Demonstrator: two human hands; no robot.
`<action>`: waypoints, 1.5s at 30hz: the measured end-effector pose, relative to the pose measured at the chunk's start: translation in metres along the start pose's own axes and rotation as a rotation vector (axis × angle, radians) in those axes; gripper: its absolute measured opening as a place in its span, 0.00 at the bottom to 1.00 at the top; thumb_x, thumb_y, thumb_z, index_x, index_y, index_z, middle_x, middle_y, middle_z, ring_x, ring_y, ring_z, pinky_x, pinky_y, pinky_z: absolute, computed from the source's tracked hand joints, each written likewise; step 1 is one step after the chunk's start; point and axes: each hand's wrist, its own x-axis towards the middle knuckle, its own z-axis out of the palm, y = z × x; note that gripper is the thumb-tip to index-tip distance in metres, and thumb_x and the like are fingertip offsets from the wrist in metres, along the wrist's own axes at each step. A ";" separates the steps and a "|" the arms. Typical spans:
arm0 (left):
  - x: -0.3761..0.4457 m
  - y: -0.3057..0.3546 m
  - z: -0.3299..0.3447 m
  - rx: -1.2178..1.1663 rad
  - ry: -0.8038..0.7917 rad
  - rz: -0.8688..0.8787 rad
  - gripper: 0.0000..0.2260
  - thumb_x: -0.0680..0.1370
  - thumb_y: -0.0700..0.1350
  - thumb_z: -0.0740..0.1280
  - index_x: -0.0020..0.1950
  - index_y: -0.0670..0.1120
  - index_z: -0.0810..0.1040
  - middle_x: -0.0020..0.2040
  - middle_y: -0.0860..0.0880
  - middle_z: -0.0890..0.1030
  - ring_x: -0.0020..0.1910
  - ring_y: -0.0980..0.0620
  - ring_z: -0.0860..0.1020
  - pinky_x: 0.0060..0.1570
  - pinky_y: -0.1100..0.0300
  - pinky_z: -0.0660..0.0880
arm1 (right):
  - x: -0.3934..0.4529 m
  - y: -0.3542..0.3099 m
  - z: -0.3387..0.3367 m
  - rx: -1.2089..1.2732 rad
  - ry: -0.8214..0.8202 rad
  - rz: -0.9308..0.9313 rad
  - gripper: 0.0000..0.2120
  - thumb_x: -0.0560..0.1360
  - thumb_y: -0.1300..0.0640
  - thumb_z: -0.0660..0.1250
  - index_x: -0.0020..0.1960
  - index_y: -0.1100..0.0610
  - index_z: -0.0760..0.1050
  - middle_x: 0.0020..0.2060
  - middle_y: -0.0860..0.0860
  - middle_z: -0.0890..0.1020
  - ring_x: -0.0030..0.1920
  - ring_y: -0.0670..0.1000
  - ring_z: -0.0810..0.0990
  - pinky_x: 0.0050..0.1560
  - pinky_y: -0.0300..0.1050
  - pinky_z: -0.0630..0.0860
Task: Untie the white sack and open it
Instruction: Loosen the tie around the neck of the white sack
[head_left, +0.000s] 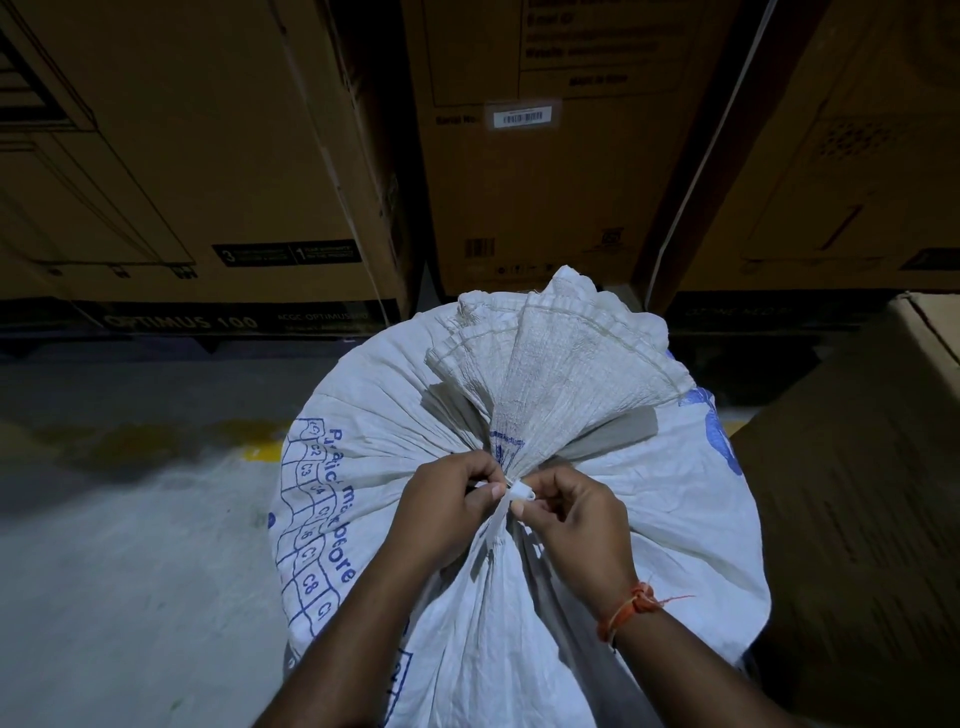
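We see a full white woven plastic sack with blue print (395, 415) standing right under both hands, its gathered neck fanning out just beyond the fingers. Our left hand (447, 512) curls its thumb and fingers round the thin white tie strip (511, 496) at the neck. Our right hand (569, 514), with an orange thread band (623, 610) on its wrist, pinches the same tie from the other side. Brown cardboard boxes (524, 171) stand beyond the hands.

sack (649, 519) on floor (130, 519) | cartons (234, 156) behind | box (857, 467) right
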 end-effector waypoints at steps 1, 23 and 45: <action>0.000 0.000 -0.001 -0.008 0.001 0.007 0.03 0.74 0.51 0.68 0.42 0.54 0.81 0.40 0.55 0.85 0.43 0.55 0.84 0.48 0.49 0.81 | 0.000 -0.001 0.000 0.001 -0.003 0.000 0.08 0.70 0.62 0.79 0.41 0.50 0.84 0.36 0.46 0.87 0.38 0.47 0.85 0.45 0.54 0.85; 0.005 -0.007 -0.005 0.013 0.045 0.010 0.04 0.76 0.45 0.73 0.43 0.54 0.83 0.40 0.56 0.86 0.44 0.58 0.84 0.49 0.50 0.82 | 0.006 0.002 -0.003 0.035 -0.019 0.023 0.07 0.69 0.62 0.79 0.41 0.53 0.84 0.35 0.51 0.87 0.39 0.54 0.86 0.45 0.55 0.85; -0.019 0.002 -0.005 -0.031 0.114 0.007 0.03 0.77 0.43 0.73 0.45 0.51 0.84 0.42 0.53 0.87 0.45 0.53 0.85 0.51 0.48 0.83 | 0.004 0.003 0.000 0.078 -0.009 -0.030 0.07 0.68 0.65 0.79 0.45 0.61 0.84 0.40 0.61 0.86 0.38 0.48 0.82 0.43 0.45 0.82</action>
